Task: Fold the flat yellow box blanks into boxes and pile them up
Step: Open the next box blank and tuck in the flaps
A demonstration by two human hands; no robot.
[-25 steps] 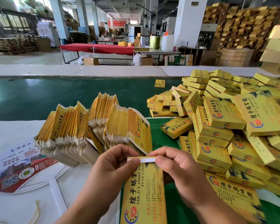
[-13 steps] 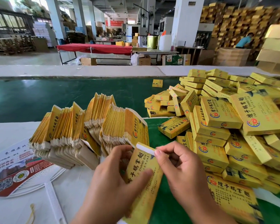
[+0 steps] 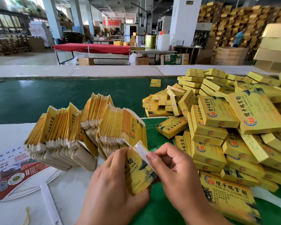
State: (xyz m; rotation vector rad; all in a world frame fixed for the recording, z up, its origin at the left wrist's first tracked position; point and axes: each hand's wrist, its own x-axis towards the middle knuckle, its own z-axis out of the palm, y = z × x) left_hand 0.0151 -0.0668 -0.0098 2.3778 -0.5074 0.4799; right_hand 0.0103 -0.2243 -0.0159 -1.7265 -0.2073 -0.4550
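Left hand [image 3: 113, 181]: fingers curled round the lower part of a yellow printed cardboard box blank [image 3: 139, 171], gripping it.
Right hand [image 3: 173, 172]: thumb and fingers pinch the blank's white end flap [image 3: 142, 151].
Blank held: above the near edge of the table, tilted.
Flat blanks: a fanned stack of yellow blanks [image 3: 88, 130] standing on the white sheet [image 3: 10, 133], just beyond the left hand.
Folded boxes: a loose heap of yellow boxes [image 3: 225, 127] on the green surface [image 3: 152, 130] toward the right edge.
Printed hand fan [image 3: 11, 174]: near left corner.
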